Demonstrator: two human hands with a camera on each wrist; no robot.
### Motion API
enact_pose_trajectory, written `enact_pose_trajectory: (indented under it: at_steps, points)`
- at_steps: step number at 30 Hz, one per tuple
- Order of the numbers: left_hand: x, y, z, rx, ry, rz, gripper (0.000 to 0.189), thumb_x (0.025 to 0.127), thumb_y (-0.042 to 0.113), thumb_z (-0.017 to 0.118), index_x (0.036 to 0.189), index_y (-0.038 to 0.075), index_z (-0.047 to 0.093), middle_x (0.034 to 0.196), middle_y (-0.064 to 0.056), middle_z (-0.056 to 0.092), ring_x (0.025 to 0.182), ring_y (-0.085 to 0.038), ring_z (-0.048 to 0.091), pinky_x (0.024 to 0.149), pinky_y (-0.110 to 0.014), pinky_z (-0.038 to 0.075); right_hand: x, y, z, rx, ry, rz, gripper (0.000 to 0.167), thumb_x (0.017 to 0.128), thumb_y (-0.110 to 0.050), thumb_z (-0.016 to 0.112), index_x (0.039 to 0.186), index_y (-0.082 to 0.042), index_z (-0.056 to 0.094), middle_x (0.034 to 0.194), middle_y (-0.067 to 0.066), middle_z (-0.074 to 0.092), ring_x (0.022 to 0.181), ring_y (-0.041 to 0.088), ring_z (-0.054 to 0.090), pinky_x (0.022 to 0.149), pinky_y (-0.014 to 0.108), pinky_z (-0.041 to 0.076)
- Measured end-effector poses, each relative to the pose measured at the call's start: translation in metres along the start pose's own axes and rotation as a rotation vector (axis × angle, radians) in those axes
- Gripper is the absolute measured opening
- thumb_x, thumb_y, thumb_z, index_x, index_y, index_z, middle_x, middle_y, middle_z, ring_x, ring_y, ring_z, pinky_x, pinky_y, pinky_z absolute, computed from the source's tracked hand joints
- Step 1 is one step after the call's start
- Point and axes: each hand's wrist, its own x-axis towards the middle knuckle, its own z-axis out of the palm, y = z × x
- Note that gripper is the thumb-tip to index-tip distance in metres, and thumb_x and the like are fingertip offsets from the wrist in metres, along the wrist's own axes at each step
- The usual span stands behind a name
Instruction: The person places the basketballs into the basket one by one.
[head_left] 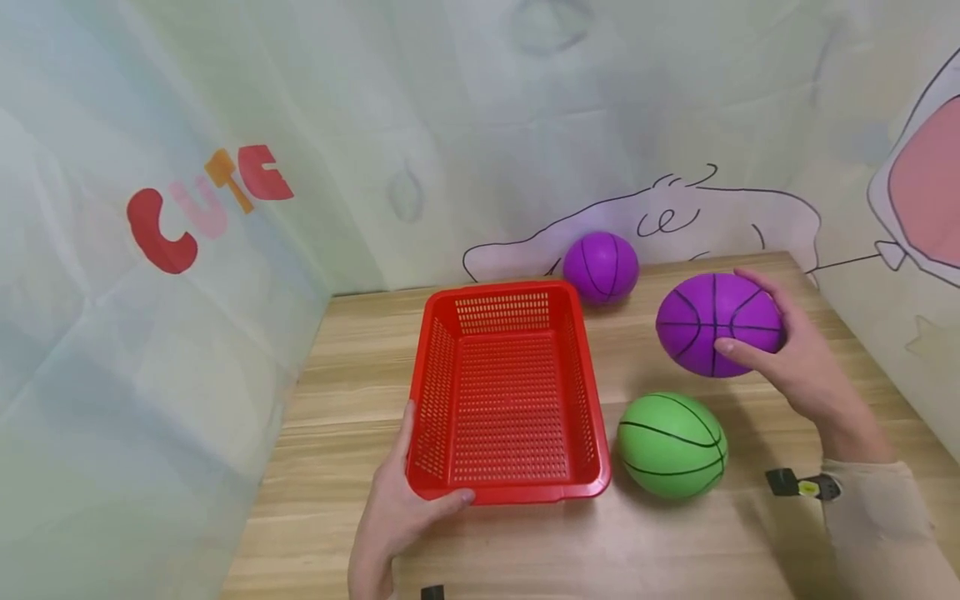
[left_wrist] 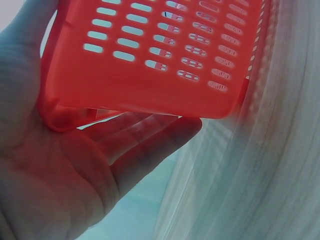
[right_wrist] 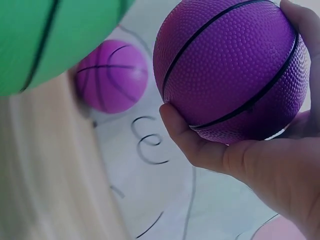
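My right hand (head_left: 806,367) grips a purple toy basketball (head_left: 712,321), thumb on its near side and fingers around the far right; the ball is raised over the table's right part. At the near left corner of a red plastic basket (head_left: 512,492), my left hand (head_left: 401,504) holds the rim, its thumb along the front edge and its fingers along the left wall. Holes pierce the basket's walls and floor, and nothing lies inside it. A green toy basketball (head_left: 671,446) rests just right of the basket. Behind, a second purple basketball (head_left: 600,267) sits near the basket's far right corner.
The wooden table (head_left: 322,450) ends against a pale printed curtain (head_left: 390,125) at the back and on both sides. Colored letters (head_left: 161,233) mark the left curtain, and a drawn balloon (head_left: 930,183) shows on the right.
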Motion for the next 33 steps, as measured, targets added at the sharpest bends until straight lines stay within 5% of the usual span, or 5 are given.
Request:
enact_pose_trajectory:
  at_steps: [9,17,33]
  points:
    - [0.001,-0.003,0.000,0.003,-0.008,0.023,0.141,0.077,0.025,0.105,0.178,0.045,0.010,0.179,0.002,0.038,0.152,-0.030,0.051,0.117,-0.052,0.055,-0.009,-0.029,0.002,-0.018,-0.007,-0.073,0.105,0.094,0.000,0.086,0.175,-0.041,0.033,0.160,0.005,0.042,0.117,0.009,0.066,0.085,0.022,0.064]
    - [0.003,-0.002,0.000,-0.003,-0.011,0.035,0.139,0.079,0.027,0.105,0.179,0.044,0.010,0.179,0.001,0.037,0.153,-0.032,0.050,0.118,-0.054,0.055,-0.014,-0.046,0.012,0.082,-0.026,-0.118,0.106,0.091,0.009,0.084,0.175,-0.035,0.036,0.158,0.005,0.043,0.118,0.014,0.069,0.085,0.027,0.067]
    - [0.002,-0.004,-0.001,-0.004,-0.008,0.016,0.140,0.079,0.025,0.104,0.179,0.043,0.009,0.181,-0.001,0.034,0.155,-0.033,0.047,0.119,-0.054,0.053,-0.016,-0.074,0.081,0.291,-0.200,-0.168,0.106,0.087,0.004,0.087,0.173,-0.033,0.037,0.160,0.013,0.044,0.128,0.036,0.066,0.093,0.040,0.068]
